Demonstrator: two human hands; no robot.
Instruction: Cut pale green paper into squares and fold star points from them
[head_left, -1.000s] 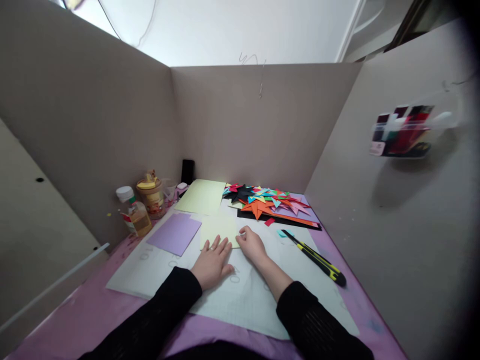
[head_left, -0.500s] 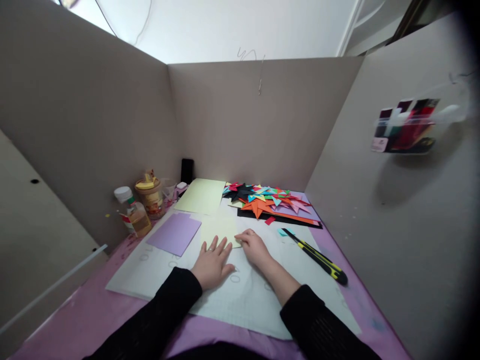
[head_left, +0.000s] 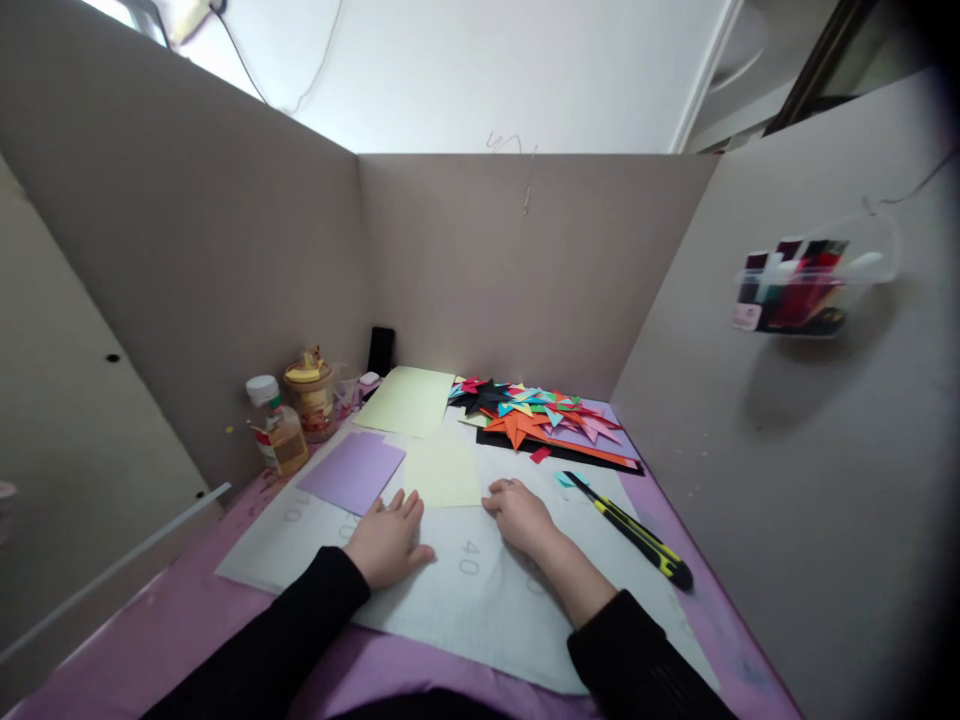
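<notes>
My left hand [head_left: 388,540] lies flat with fingers stretched out on the grey cutting mat [head_left: 480,610], just below the gap between a purple paper sheet [head_left: 352,470] and a pale yellow paper square [head_left: 442,470]. My right hand [head_left: 519,513] rests on the mat to the right of the yellow square, fingers curled under, touching no paper that I can see. What it holds, if anything, is hidden. Both sleeves are black.
A yellow-and-black utility knife [head_left: 630,528] lies right of my right hand. A pile of coloured folded paper shapes [head_left: 544,418] sits at the back on black and orange sheets. Another yellow sheet [head_left: 407,400], a glue bottle [head_left: 276,432] and a jar [head_left: 309,397] stand back left. Cardboard walls enclose the desk.
My left hand slid left and back off the yellow square onto the mat. My right hand drew slightly away from the square's right edge. The view shifted a little.
</notes>
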